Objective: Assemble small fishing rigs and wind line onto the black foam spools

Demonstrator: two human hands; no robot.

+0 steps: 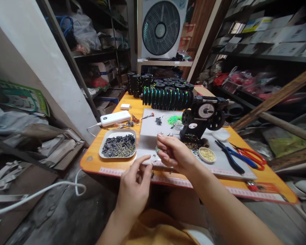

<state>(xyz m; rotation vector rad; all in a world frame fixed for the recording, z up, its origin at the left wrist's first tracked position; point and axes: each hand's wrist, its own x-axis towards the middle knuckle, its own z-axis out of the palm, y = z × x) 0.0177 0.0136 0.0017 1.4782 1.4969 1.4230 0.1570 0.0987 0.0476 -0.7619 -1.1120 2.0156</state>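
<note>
I'm looking in on a workshop: pliers toward the table's right edge, cluttered shelves beyond its far corners.

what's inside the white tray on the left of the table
The white tray holds many small pieces: shiny dark ones, mostly toward the back, and greyish and yellowish ones nearer the front. They cover most of its floor; anything underneath is hidden.

Small dark piece, short and blurred, just below the thumb tip of the left hand.
</note>
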